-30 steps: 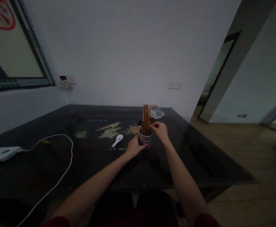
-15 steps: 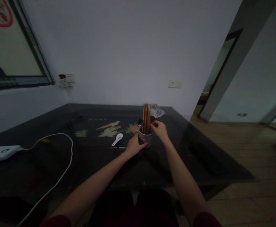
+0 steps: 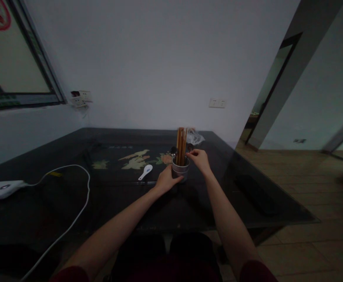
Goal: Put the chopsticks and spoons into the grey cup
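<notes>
A grey metal cup (image 3: 181, 170) stands upright on the dark table, holding several brown chopsticks (image 3: 181, 147). My left hand (image 3: 166, 179) is closed round the cup's left side and front, thumb across it. A metal spoon (image 3: 174, 150) leans out of the cup on the left, bowl up. At the rim's right side my right hand (image 3: 200, 159) pinches a second spoon (image 3: 190, 147) just below its dark bowl; most of its handle is hidden. Left of the cup, a white soup spoon (image 3: 146, 171) lies on the table.
Crumpled clear plastic (image 3: 195, 137) lies behind the cup against the wall. A white device (image 3: 2, 189) sits at the left, its white cable (image 3: 88, 188) curving over the table (image 3: 124, 211). A dark flat object (image 3: 255, 194) rests on the right side.
Hardly anything differs. My right hand stays at the cup's rim with the spoon, and my left hand keeps its hold on the cup. The view has shifted slightly.
</notes>
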The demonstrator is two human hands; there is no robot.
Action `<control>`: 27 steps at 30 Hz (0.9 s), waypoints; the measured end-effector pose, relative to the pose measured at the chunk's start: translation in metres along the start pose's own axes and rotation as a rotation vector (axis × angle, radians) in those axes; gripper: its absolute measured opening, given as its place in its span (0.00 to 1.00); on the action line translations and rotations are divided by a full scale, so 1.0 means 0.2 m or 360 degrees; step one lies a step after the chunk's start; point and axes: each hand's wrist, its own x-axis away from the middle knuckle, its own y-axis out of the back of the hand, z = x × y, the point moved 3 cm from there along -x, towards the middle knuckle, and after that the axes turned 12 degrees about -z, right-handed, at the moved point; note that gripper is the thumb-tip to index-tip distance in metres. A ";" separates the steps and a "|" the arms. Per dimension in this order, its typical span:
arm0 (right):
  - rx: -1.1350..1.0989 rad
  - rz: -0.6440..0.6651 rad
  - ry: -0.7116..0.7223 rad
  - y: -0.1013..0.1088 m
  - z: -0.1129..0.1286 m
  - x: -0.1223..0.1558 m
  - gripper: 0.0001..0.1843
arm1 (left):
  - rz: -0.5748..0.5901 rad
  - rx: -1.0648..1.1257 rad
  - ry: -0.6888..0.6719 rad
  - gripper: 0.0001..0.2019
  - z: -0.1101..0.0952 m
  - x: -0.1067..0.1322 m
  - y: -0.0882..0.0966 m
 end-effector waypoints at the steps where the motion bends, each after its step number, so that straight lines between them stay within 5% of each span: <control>1: -0.0026 0.0000 -0.0018 0.00 0.00 0.00 0.12 | 0.0001 0.0011 0.0002 0.27 0.00 0.00 0.00; 27: -0.0056 0.0081 -0.0035 -0.02 -0.02 0.00 0.14 | 0.0006 0.0042 0.0034 0.27 -0.02 0.00 0.01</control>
